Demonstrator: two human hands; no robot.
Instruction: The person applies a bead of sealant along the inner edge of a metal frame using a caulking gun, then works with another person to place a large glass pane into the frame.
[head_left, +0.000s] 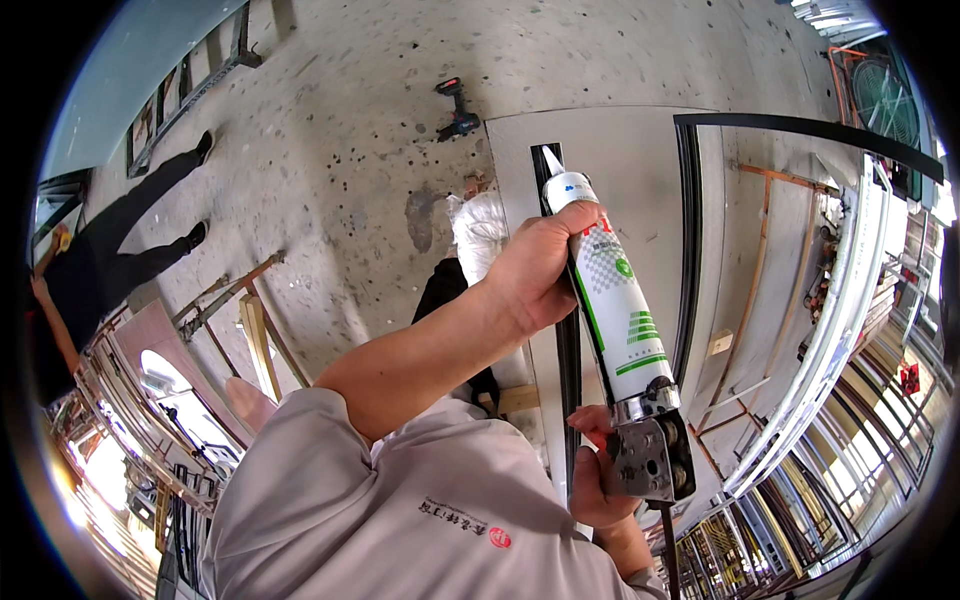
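Observation:
A caulking gun (pixel 650 455) with a white and green sealant cartridge (pixel 620 290) lies slanted across the view, its pale nozzle (pixel 552 162) pointing away from me. My left hand (pixel 545 265) is wrapped round the far half of the cartridge, thumb on top. At the near end, my right hand (pixel 605 490) is closed round the gun's grip, which is mostly hidden behind the metal body. Beneath the gun is a flat grey panel (pixel 620 140) with a black strip (pixel 569 370) running lengthwise along it.
A cordless drill (pixel 457 110) lies on the speckled floor beyond the panel. Another black profile (pixel 688 240) runs along the right. Metal racks (pixel 840 440) with long bars stand at the right, a fan (pixel 885 100) at the far right. Another person (pixel 120 230) is at the left.

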